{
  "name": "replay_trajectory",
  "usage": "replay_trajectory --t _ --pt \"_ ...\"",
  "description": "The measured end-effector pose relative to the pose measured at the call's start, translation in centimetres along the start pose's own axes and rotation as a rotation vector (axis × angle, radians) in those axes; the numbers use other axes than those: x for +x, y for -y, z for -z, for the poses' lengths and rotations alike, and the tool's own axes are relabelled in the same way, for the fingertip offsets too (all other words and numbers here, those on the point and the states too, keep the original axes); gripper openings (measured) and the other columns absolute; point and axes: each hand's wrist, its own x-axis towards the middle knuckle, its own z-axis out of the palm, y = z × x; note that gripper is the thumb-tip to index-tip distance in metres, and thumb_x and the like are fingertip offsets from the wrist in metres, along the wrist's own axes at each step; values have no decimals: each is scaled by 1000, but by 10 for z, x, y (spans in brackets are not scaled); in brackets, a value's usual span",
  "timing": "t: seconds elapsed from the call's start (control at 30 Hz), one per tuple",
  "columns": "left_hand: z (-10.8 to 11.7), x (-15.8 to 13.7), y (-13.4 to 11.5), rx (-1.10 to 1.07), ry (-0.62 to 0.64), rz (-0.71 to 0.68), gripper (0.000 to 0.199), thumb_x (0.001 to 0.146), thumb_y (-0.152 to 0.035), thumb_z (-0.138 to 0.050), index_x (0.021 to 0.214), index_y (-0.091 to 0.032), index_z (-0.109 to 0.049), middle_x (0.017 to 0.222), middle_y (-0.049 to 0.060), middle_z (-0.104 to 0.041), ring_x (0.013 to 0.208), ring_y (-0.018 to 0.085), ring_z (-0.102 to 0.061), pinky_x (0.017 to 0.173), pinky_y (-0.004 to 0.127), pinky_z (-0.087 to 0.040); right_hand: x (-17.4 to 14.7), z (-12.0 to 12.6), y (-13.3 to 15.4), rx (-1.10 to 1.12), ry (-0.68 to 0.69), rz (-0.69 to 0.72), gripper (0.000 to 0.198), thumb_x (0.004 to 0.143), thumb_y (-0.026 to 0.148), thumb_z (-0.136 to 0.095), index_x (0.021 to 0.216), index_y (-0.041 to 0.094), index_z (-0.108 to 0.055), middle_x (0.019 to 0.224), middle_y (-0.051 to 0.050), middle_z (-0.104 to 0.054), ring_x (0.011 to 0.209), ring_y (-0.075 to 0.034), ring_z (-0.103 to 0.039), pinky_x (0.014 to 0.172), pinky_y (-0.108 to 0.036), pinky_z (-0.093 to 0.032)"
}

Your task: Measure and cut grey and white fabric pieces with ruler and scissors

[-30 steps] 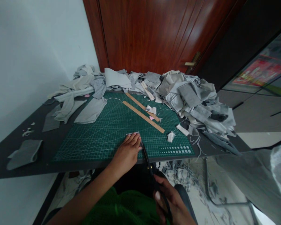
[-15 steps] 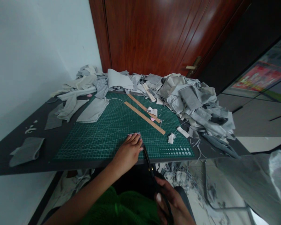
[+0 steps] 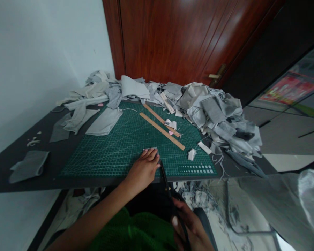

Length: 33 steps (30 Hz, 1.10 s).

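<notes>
Bracing a small cloth [image 3: 146, 149] against the green mat [image 3: 94, 153], we lay our left hand [image 3: 143, 167] flat, fingers extended and not curled around anything, the cloth mostly hidden beneath them. Our right hand [image 3: 191, 223] is clamped on the handles of black scissors [image 3: 164, 177], lower and nearer our body than the left, the blades pointing forward toward the cloth's right side, close by our left thumb; whether those blades stand apart or together we cannot tell. A clean cut, in our judgement, calls for firm pressure through the left fingertips so the cloth does not creep, the thumb tucked well back from the blade line, and short, even strokes with the scissors parallel to the edge. Tilting the right wrist could make the cut wander, and lifting the cloth could let it fold into the blades. Ahead of the left hand and to its right lie two rulers [image 3: 162, 131], apart from the cloth, with a white scrap [image 3: 192, 154] to the right of the blades; we would leave all three alone, since none crowds the scissors.
</notes>
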Motion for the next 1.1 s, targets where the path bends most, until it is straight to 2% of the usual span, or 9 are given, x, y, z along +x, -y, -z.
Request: replay_trajectory --t 0.2,0.33,0.47,0.57,0.73,0.93,1.1 --pt "1 0 -1 31 14 -5 32 98 -18 -53 127 -8 -63 147 19 -55 141 32 -48 119 53 -38 -1 1 -5 15 -35 -1 76 72 65 -81 132 24 -58 79 0 -66 42 -4 -40 43 -19 -30" --pt "1 0 0 58 13 -20 33 99 -18 -53 128 -7 -62 147 20 -55 141 32 -48 119 53 -38 2 3 -8 27 -26 31 73 73 65 -81 130 24 -59 73 1 -65 42 -5 -43 43 -20 -30" --pt "0 0 1 69 12 -24 32 99 -20 -52 128 -9 -62 148 19 -55 141 31 -48 119 53 -39 4 4 -8 1 8 28 78 71 67 -80 131 22 -58 67 3 -63 39 -3 -39 42 -18 -28" --pt "0 0 1 66 11 -26 33 100 -21 -51 129 -10 -62 148 18 -54 141 31 -48 119 53 -39 2 5 -6 -11 -18 17 80 71 69 -80 132 21 -58 63 5 -60 39 -4 -38 41 -18 -29" --pt "-1 0 1 45 12 -24 33 100 -20 -50 129 -9 -61 148 20 -54 142 31 -47 119 54 -38 0 6 -4 -32 -72 29 80 70 68 -81 130 21 -61 66 4 -61 42 -5 -42 43 -20 -34" --pt "-4 -1 4 16 -13 -28 33 101 -20 -48 129 -11 -61 148 19 -54 143 31 -45 119 54 -37 3 4 -2 -28 -28 28 81 67 68 -83 128 19 -61 57 6 -58 41 -6 -41 41 -19 -33" --pt "-6 -1 5 46 -3 -40 36 102 -22 -46 133 -8 -58 148 20 -54 143 30 -45 119 52 -36 0 3 3 34 -55 15 83 65 68 -84 127 19 -59 62 8 -55 38 -3 -39 39 -17 -29"
